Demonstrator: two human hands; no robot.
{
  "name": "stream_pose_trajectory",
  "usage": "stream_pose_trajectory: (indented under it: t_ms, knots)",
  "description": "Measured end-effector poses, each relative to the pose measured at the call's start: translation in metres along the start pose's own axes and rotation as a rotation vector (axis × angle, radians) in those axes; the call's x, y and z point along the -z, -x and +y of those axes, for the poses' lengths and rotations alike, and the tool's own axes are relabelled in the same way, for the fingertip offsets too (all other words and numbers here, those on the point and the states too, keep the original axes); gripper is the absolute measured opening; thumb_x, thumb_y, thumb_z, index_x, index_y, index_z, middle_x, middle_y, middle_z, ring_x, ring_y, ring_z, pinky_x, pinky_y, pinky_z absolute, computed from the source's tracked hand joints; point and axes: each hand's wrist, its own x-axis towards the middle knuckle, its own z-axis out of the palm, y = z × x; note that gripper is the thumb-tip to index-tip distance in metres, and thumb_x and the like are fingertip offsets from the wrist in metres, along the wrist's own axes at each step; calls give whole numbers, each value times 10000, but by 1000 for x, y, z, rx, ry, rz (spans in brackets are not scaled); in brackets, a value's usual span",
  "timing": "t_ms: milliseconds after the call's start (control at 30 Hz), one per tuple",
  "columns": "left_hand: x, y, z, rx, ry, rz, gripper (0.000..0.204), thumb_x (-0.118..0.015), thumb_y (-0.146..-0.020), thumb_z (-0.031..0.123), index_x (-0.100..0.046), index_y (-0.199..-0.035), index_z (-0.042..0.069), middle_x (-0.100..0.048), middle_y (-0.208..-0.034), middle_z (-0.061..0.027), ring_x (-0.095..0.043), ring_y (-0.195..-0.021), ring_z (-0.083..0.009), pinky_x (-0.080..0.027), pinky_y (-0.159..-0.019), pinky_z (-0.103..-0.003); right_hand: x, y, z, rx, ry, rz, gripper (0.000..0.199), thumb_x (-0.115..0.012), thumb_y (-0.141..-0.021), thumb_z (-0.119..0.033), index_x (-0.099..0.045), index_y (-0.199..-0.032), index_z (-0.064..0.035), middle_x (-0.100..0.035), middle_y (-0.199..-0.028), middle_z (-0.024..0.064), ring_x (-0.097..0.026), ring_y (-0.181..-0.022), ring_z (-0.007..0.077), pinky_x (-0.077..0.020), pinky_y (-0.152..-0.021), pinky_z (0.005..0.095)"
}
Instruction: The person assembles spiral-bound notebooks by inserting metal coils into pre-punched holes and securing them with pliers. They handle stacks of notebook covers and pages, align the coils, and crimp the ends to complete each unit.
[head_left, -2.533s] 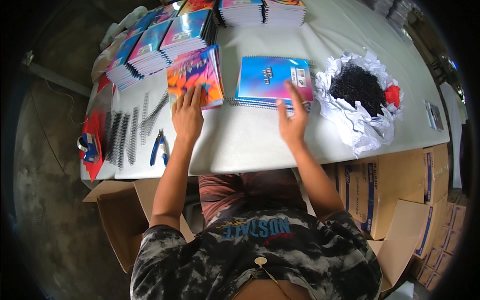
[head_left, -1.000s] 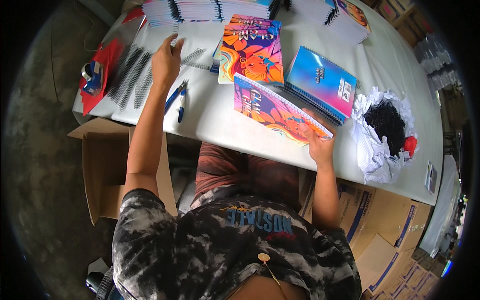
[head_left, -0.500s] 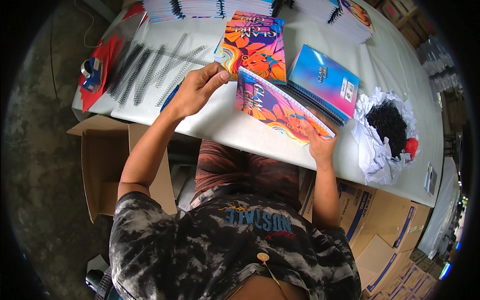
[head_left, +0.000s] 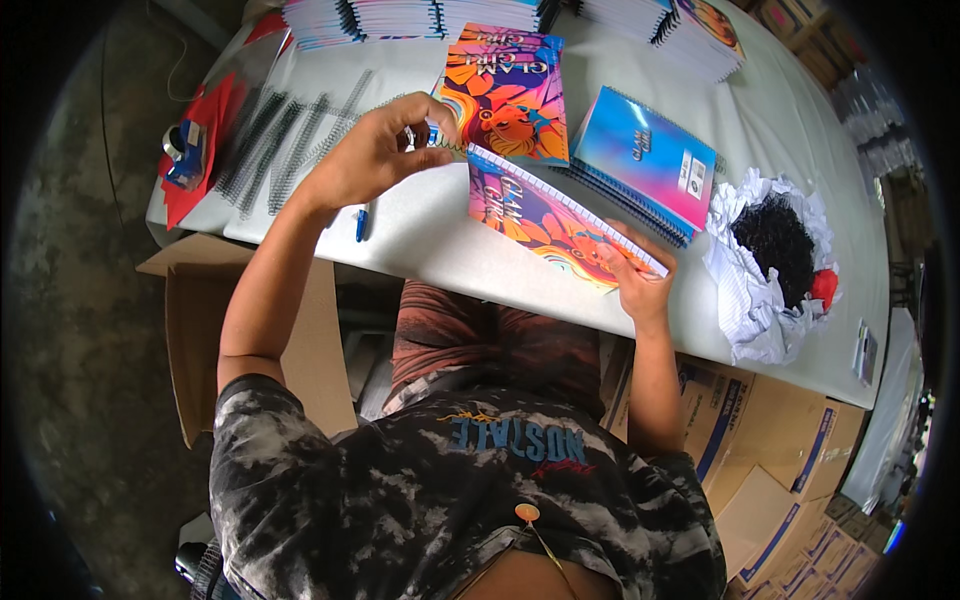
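Note:
My right hand [head_left: 642,280] grips the lower right end of a notebook [head_left: 540,225] with an orange and purple cover, held tilted above the table's front edge. White page edges show along its upper side. My left hand [head_left: 372,155] is closed, thumb and fingers pinching a thin dark spiral binding coil [head_left: 456,148] at the notebook's upper left corner. How far the coil runs into the holes cannot be made out. Behind it lies a stack of matching notebooks [head_left: 505,95]. To the right sit bound notebooks [head_left: 650,150] with a blue and pink cover.
Loose spiral coils [head_left: 285,150] lie at the left, beside red sheets [head_left: 222,110] and a tape dispenser [head_left: 184,155]. A blue pen [head_left: 361,222] rests near the front edge. Crumpled paper [head_left: 735,310] holds black tangled scraps [head_left: 775,255]. An open carton [head_left: 215,330] stands below.
My left hand has risen slightly and turned, and the coil in its fingers now shows at the notebook's corner. The blue pen is more visible. My right hand has barely moved.

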Motion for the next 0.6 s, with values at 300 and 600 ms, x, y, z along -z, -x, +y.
stream_pose_trajectory:
  t_ms: [300, 600]
  knots:
    - [-1, -8, 32, -224, -804, -16, 383, -630, -813, 155, -537, -1167, 42, -537, -1163, -120, -490, -1080, -290, -373, -934, -393, -4, 2, -7, 18, 17, -32, 252, -629, -807, 6, -617, -1057, 43, -666, -960, 132, -625, -837, 137, -493, -759, 254]
    - [4, -9, 49, -33, -621, -153, 198, -596, -839, 134, -616, -1001, 23, -630, -960, -119, -597, -863, -287, -474, -779, -357, -6, 5, -10, 72, 138, -85, 237, -590, -822, -2, -617, -1051, 51, -659, -996, 155, -655, -882, 217, -505, -767, 292]
